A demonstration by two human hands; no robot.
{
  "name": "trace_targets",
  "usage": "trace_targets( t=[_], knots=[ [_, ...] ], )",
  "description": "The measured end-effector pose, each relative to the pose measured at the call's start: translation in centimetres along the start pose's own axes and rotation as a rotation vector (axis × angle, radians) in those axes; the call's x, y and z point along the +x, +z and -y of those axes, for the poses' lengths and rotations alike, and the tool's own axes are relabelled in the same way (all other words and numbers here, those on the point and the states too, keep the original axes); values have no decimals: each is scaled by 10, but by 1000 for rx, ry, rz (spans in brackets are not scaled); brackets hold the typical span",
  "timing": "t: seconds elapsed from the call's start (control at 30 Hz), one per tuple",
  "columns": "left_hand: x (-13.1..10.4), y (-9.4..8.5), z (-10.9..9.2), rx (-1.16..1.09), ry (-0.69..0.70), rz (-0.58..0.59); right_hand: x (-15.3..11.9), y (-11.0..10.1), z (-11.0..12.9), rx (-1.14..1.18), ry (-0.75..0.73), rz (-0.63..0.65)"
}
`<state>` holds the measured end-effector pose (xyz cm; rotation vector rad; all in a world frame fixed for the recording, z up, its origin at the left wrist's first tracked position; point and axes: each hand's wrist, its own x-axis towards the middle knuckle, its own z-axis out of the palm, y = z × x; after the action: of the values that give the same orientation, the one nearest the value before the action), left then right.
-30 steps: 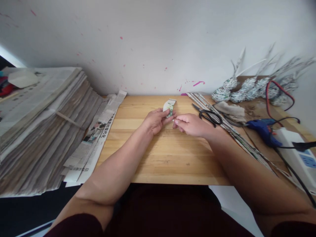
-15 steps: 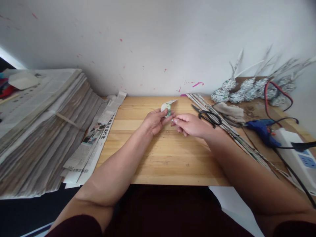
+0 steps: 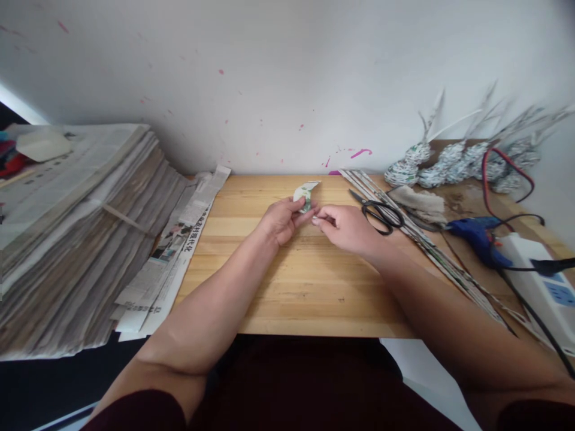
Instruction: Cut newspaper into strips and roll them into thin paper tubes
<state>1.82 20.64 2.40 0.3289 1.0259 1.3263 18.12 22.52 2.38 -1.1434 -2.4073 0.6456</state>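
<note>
Above the middle of the wooden table, my left hand [image 3: 284,221] pinches a strip of newspaper [image 3: 305,193], white with green print, whose upper end curls to the right. Close against its fingertips, my right hand [image 3: 339,226] has thumb and index finger pinched at the strip's lower, narrow end. That end is mostly hidden by the fingers. Just right of my right hand lies a pair of black-handled scissors [image 3: 381,214], beside a bundle of thin rolled paper sticks [image 3: 417,239].
A tall tied stack of newspapers [image 3: 90,239] stands at left, with cut newspaper strips [image 3: 179,251] beside it. To the right are woven paper figures [image 3: 444,164], a grey cloth [image 3: 417,203], a blue glue gun [image 3: 480,236] and a white power strip [image 3: 539,281]. A wall rises behind the table.
The fingers of my right hand have rolled and curled in at the strip's lower end, with the hand tilting slightly. My left hand and the strip's upper end have barely moved.
</note>
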Motion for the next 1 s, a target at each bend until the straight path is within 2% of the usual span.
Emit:
trace_targets(
  t=[0.07, 0.13, 0.27, 0.37, 0.43, 0.6, 0.67, 0.73, 0.87, 1.0],
  knots=[
    [0, 0, -1, 5, 2, 5, 0, 0, 1, -59, -21, -9],
    [0, 0, -1, 5, 2, 13, 0, -3, 4, -20, 31, 52],
    [0, -1, 0, -3, -1, 29, 3, -8, 8, 326, 325, 261],
    [0, -1, 1, -7, -11, 23, 5, -7, 7, 455, 440, 318],
    [0, 0, 1, 0, -11, 5, 4, -5, 4, 382, 387, 282],
    [-1, 1, 1, 7, 11, -14, -1, 2, 0, -3, 21, -27],
    [-1, 1, 0, 3, 18, -9, -1, 2, 0, -33, -10, -31],
    [-1, 1, 0, 9, 16, -3, 1, 0, 1, 32, 45, 42],
    [-2, 1, -1, 38, 8, 40, 4, -4, 3, 322, 292, 223],
    [-3, 1, 0, 38, 1, 36, 5, -10, 5, 489, 431, 293]
  ],
)
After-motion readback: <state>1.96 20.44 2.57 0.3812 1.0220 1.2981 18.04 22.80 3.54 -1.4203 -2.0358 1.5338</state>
